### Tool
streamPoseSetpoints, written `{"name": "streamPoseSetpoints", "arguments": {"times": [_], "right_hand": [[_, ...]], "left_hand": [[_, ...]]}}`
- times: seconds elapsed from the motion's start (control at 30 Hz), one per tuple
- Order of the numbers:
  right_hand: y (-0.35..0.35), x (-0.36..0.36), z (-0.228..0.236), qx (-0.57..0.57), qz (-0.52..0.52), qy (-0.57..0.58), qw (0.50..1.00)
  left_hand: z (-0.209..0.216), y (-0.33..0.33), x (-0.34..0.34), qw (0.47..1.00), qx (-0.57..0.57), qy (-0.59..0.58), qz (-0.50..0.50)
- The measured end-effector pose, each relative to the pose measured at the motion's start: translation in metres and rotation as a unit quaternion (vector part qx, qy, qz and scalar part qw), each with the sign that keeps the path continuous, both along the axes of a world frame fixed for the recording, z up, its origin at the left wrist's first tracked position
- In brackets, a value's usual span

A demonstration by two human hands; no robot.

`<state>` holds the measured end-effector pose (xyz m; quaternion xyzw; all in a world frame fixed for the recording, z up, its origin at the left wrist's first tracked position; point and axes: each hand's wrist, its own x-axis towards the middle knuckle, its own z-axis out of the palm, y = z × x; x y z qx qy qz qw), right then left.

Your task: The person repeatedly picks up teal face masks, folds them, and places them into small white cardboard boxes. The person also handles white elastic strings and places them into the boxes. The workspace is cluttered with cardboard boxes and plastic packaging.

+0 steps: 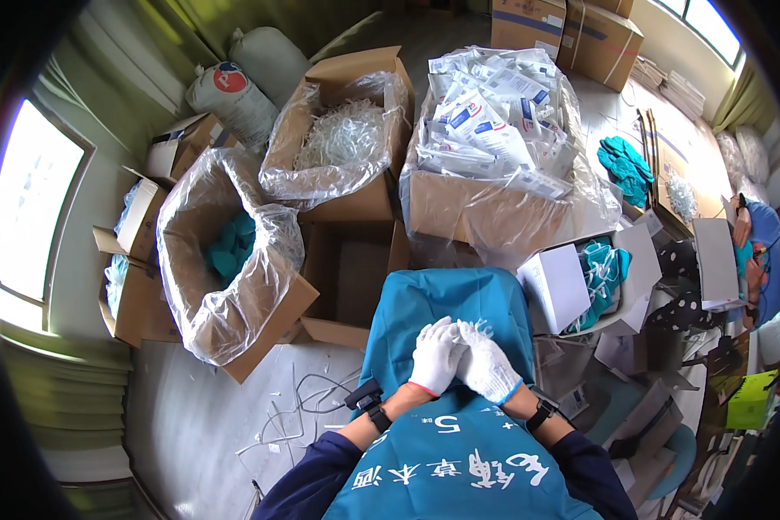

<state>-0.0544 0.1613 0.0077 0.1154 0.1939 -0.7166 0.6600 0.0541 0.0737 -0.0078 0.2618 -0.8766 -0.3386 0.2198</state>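
Both hands wear white knit gloves and meet over a teal apron [446, 303] that spreads across my lap and bears white print. My left hand [434, 354], with a red cuff edge, has its fingers bent inward against the other hand. My right hand [487, 360], with a blue cuff edge, is curled the same way, fingertips pressed together. A small tuft of whitish strands [484, 328] shows at the right fingertips; I cannot tell whether it is loose glove yarn or something held. Whatever lies between the hands is hidden.
Ahead stands a carton [485, 206] heaped with white packets [485, 121]. Left of it are a carton of clear strips [342, 134] and a plastic-lined carton [260, 316] with teal pieces. A white box [553, 290] holds teal cloth with white cords [600, 282]. Another person's hand [742, 227] shows far right.
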Motion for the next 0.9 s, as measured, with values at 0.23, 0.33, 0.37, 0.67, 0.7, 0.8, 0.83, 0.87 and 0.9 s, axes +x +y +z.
{"name": "streamPoseSetpoints", "arguments": {"times": [0.23,0.33,0.37,0.67,0.7,0.8,0.83,0.87,0.9], "right_hand": [[-0.006,0.001,0.054,0.046,0.021,0.074,0.996],[0.019,-0.018,0.075,0.023,0.05,0.105,0.993],[0.03,-0.027,0.073,0.026,0.056,0.096,0.993],[0.088,-0.045,0.014,0.157,-0.085,0.081,0.981],[0.09,-0.043,0.014,0.161,-0.091,0.075,0.98],[0.087,-0.023,0.01,0.089,-0.042,0.02,0.995],[0.087,-0.024,0.01,0.11,-0.047,0.039,0.992],[0.088,-0.028,0.008,0.113,-0.068,0.041,0.99],[0.089,-0.032,0.008,0.115,-0.081,0.041,0.989]], "left_hand": [[-0.046,-0.043,0.011,0.954,0.259,0.041,0.144],[-0.038,-0.114,0.018,0.79,0.559,0.121,0.221],[-0.033,-0.136,0.015,0.776,0.575,0.169,0.198],[0.159,-0.383,-0.089,0.766,0.571,0.262,0.138],[0.153,-0.394,-0.098,0.716,0.626,0.252,0.178],[0.071,-0.448,0.001,0.767,0.6,0.171,0.149],[0.038,-0.426,-0.009,0.851,0.5,0.084,0.137],[-0.001,-0.38,-0.04,0.966,0.188,-0.147,0.097],[-0.027,-0.327,-0.058,0.928,-0.139,-0.34,0.056]]}}
